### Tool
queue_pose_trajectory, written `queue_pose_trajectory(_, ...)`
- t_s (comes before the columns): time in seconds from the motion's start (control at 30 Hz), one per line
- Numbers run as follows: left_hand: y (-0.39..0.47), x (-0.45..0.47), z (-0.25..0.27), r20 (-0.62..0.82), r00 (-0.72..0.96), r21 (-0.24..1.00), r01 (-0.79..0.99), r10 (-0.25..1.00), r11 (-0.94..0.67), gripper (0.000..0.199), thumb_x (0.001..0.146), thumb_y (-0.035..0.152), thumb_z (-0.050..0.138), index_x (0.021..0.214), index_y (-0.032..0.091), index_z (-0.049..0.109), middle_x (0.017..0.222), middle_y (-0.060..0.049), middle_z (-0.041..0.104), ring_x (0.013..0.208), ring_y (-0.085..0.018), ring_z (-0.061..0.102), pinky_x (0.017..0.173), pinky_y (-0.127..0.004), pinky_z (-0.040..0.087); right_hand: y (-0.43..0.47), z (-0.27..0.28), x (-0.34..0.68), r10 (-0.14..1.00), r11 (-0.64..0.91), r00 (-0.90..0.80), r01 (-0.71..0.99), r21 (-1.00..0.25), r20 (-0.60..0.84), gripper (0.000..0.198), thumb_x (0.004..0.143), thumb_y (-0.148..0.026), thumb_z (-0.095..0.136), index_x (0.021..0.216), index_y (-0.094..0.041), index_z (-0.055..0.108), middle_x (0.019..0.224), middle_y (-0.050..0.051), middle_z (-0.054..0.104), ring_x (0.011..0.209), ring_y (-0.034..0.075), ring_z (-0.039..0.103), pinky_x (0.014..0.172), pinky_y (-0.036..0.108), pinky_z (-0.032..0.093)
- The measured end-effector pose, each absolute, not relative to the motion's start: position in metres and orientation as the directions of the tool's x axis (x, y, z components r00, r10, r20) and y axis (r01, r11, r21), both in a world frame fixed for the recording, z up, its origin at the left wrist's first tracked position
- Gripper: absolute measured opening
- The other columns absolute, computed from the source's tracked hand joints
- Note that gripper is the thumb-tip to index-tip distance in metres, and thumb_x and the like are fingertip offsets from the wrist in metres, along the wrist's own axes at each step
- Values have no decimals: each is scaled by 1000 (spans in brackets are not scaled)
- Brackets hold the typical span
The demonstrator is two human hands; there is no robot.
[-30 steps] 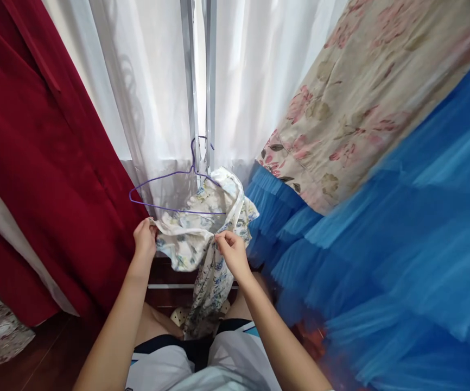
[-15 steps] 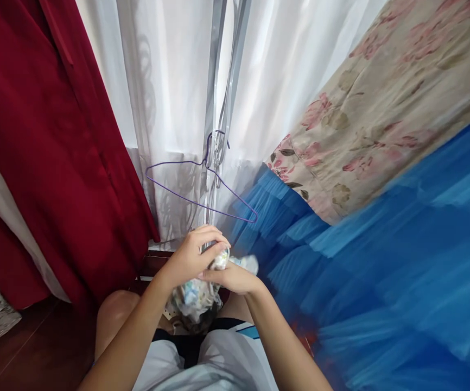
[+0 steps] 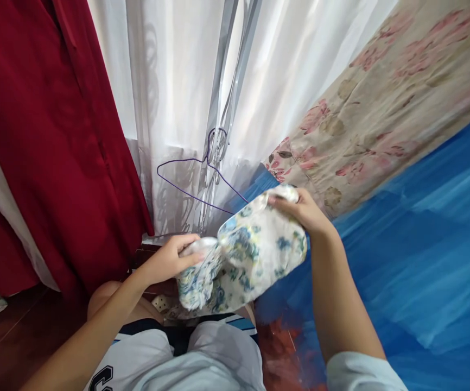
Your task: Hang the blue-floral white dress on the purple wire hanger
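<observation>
A white cloth garment with blue and yellow flowers is stretched between my hands, above my lap. My left hand grips a gathered, bunched part of it, thumb on top. Higher up and to the right, my right hand pinches its upper edge, with the fingers partly behind the fabric. The cloth's lower part droops in folds toward my knees, and its exact kind of garment cannot be made out. Just behind it hangs a purple wire hanger, its right end covered by the cloth.
Grey metal strips hang before a white curtain. A red curtain is on the left. At right are a beige floral cloth and blue tulle. A hole-dotted clog shows on the reddish-brown floor.
The floral cloth was bunched between my two close hands. My right hand has moved up and right, spreading it out, while my left hand has shifted slightly left.
</observation>
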State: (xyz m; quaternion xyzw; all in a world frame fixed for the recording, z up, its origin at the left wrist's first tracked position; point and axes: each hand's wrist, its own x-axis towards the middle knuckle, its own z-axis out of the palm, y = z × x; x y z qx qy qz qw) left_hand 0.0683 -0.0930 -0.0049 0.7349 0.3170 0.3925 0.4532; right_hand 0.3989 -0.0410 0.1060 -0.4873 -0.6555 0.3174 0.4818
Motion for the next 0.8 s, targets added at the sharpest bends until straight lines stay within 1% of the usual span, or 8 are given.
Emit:
queue_pose_trajectory(0.07,-91,61,5,349,400,895,126,848,-428,24,86,38,65,78,16,63,71,1,53,66,-13,50,57,-21,39,-7,110,398,893,431,25,245,-868,450,30,66,-35,84,83,-13,74,74,2,71,63,13,62,58,22,47)
queue_pose_trajectory(0.1,-91,58,10,375,355,887,131,856,-443,25,87,39,64,77,16,63,70,1,53,65,-13,49,56,-21,38,9,110,392,887,450,13,205,-869,462,30,68,-38,82,84,-13,73,75,1,71,65,12,62,60,21,47)
queue_pose_trajectory(0.3,-85,14,13,452,153,869,148,879,-472,24,84,38,68,79,15,64,69,-1,58,62,-13,52,54,-21,39,51,95,334,931,308,-263,191,-932,253,34,73,-46,76,82,-13,70,73,1,69,63,12,60,59,21,46)
queue_pose_trajectory(0.4,-72,-24,-6,411,184,875,194,893,-443,21,84,36,67,90,15,66,77,-2,63,68,-15,56,60,-22,44,42,93,324,929,241,-314,107,-965,197,37,72,-48,78,88,-15,70,80,3,72,70,17,64,65,26,51)
queue_pose_trajectory(0.5,-50,-60,-31,307,308,859,318,900,-402,21,83,32,61,95,16,68,87,-4,68,80,-20,62,71,-27,49,33,97,327,920,246,-343,129,-961,189,37,70,-48,80,88,-17,71,83,4,73,73,19,65,68,28,51)
queue_pose_trajectory(0.63,-7,-92,-37,303,311,642,632,901,-434,24,84,28,48,83,19,71,87,-4,70,90,-24,63,86,-35,50,28,105,329,908,246,-384,170,-954,166,35,74,-49,78,92,-19,71,88,4,74,81,22,67,75,31,52)
queue_pose_trajectory(0.7,21,-98,-15,384,219,540,735,897,-410,22,81,23,49,83,21,71,90,-5,70,96,-26,61,94,-40,46,26,107,326,902,249,-401,176,-952,162,35,75,-48,76,95,-19,71,92,4,74,84,23,67,78,31,52)
queue_pose_trajectory(0.8,66,-87,39,490,105,512,769,865,-384,28,80,17,46,95,21,68,105,-8,68,110,-29,54,102,-46,38,23,108,322,910,246,-379,163,-955,170,35,75,-45,78,96,-19,71,92,3,75,86,24,68,78,31,53)
